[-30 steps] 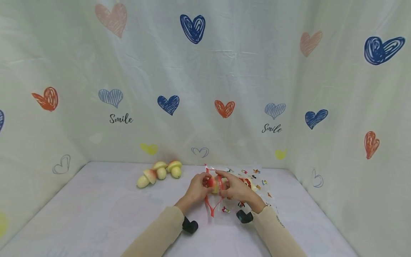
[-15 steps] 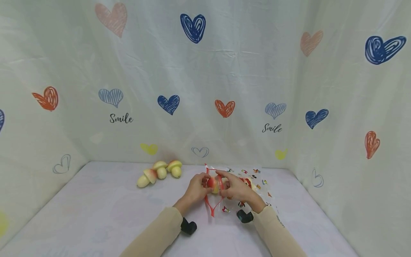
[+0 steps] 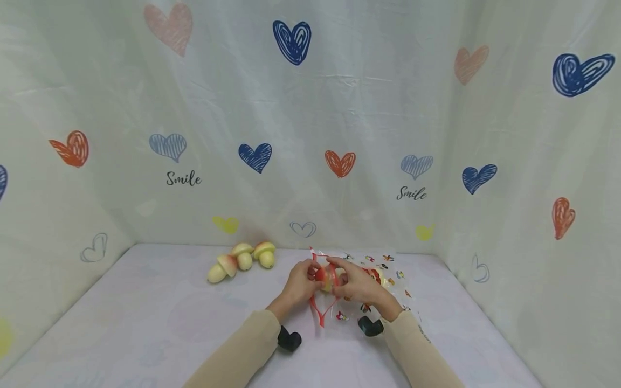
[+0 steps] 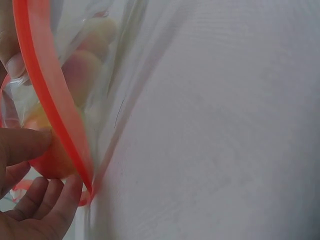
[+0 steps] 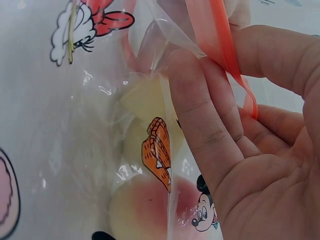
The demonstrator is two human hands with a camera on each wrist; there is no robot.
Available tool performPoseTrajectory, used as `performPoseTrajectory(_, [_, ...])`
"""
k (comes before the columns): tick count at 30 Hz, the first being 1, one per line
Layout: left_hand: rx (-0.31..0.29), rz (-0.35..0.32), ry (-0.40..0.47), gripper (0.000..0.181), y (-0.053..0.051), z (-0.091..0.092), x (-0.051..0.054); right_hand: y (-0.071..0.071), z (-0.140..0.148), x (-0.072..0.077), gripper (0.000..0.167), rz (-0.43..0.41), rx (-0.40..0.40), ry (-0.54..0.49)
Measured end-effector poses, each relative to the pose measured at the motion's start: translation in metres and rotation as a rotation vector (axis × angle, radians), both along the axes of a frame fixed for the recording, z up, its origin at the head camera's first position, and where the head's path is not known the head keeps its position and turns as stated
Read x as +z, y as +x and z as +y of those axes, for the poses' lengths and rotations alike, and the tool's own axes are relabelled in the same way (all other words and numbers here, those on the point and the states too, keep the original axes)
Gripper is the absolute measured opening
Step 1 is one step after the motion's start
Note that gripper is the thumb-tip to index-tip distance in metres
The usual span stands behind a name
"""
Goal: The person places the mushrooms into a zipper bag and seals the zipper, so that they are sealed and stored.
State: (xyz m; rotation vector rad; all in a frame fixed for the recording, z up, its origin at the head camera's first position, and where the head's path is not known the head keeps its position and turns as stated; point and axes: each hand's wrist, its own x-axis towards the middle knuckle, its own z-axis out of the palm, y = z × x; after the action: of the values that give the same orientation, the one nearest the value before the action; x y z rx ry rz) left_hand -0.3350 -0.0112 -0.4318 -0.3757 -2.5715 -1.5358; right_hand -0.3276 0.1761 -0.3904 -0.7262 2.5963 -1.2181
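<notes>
The left hand point(image 3: 297, 284) pinches a red and yellow rounded piece point(image 4: 55, 159) between thumb and fingers, at the mouth of a clear bag with a red-edged opening point(image 4: 56, 112). Opposite it, the right hand point(image 3: 360, 285) grips the bag's mouth, thumb and fingers about the red edge point(image 5: 225, 42). Several pale yellow and pinkish rounded pieces point(image 5: 137, 207) lie inside the bag, seen through its cartoon-printed film in the right wrist view. The held piece's far side is hidden by the bag edge and fingers.
Three mushroom-shaped pieces, yellow with reddish tints, stand or lie at the back left: one point(image 3: 216, 273) at the left, one point(image 3: 245, 261) in the middle, one point(image 3: 266, 259) at the right. A curtain with printed hearts point(image 3: 255, 157) hangs behind the table point(image 3: 145, 323).
The left hand and the piece in its fingers have shifted very slightly right, towards the right hand. The right hand stays in nearly the same place on the bag.
</notes>
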Motion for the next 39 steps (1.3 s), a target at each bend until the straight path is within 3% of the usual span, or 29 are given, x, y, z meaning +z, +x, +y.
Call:
performPoseTrajectory(30, [-0.017, 0.007, 0.011, 0.030, -0.0029, 0.0038, 0.0006, 0.0005, -0.0004, 0.0000, 0.075, -0.005, 0.007, -0.017])
performPoseTrajectory(39, [-0.020, -0.028, 0.011, 0.030, 0.0023, -0.0019, 0.0031, -0.0008, -0.0004, -0.0009, 0.075, -0.014, -0.015, -0.012])
